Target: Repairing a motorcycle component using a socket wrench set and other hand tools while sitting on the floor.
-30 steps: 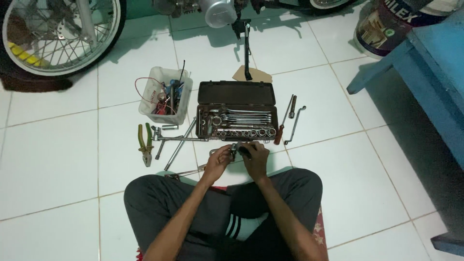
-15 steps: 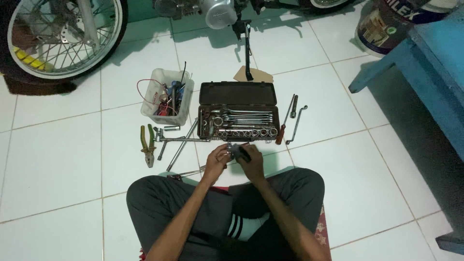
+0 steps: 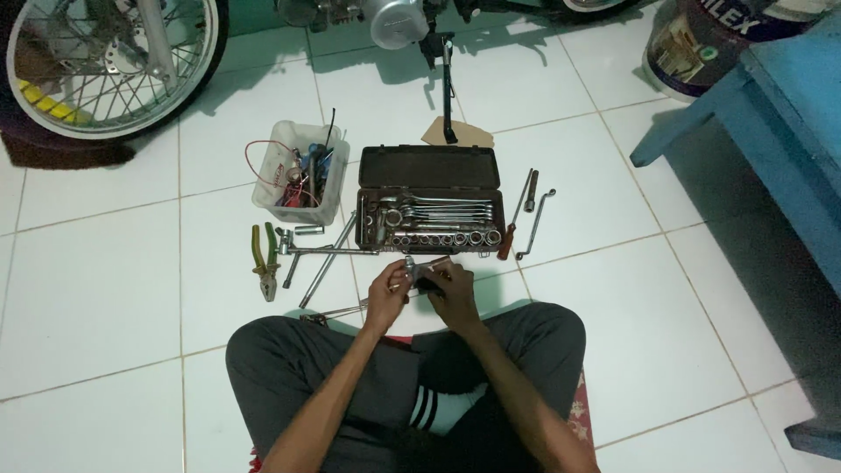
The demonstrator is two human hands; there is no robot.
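I sit cross-legged on a white tiled floor. My left hand (image 3: 386, 293) and my right hand (image 3: 449, 291) meet just in front of an open brown tool case (image 3: 429, 166). Together they grip a small metal socket tool (image 3: 410, 268), whose shiny end sticks up between the fingers. The case holds wrenches and a row of sockets (image 3: 445, 238). What exactly each hand pinches is hard to tell at this size.
Pliers (image 3: 264, 260) and long metal bars (image 3: 324, 256) lie left of the case. A clear plastic tub (image 3: 300, 172) holds wires and screwdrivers. A screwdriver (image 3: 517, 217) lies at right. A motorcycle wheel (image 3: 105, 66) and kickstand (image 3: 448, 92) stand behind; a blue bench (image 3: 771, 131) at right.
Both hands have stayed together in front of the case, shifting slightly as they turn the small metal piece. The camera view has moved a little.
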